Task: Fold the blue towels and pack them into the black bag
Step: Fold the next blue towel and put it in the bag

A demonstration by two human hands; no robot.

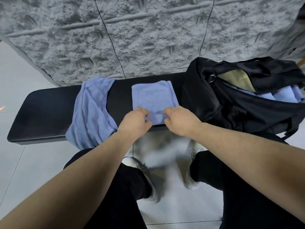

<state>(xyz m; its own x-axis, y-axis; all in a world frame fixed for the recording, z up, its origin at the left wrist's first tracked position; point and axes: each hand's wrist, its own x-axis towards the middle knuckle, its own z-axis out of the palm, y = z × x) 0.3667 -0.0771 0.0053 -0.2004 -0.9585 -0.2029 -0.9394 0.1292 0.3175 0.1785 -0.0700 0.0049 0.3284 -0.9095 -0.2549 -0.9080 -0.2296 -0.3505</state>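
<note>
Blue terry cloth fills the middle of your head view: a folded towel (pixel 152 96) lies flat on the black padded bench (pixel 41 113), its near edge at the bench's front edge, right under your hands. Your left hand (pixel 134 119) has its fingers curled onto that near edge, pinching the cloth at its left side, and your right hand (pixel 179 119) pinches the same edge just to the right, so the two hands sit close together with a short strip of towel showing between them. To the left of the folded towel, apart from it, a second blue towel (pixel 92 113) lies loose and rumpled across the bench, with its lower part hanging over the front edge. On the right end of the bench stands the black bag (pixel 231 103), unzipped and slumped open toward the right; you can see more blue towels (pixel 280 95) already lying inside its mouth, beside a patch of tan lining (pixel 237 79). The bag's near side is just beside your right hand but does not touch it. Behind the bench rises a rough grey textured wall (pixel 132 38). Below your forearms you see your black trousers (pixel 123 195) and white shoes (pixel 191 177) on the pale tiled floor (pixel 16 162).
</note>
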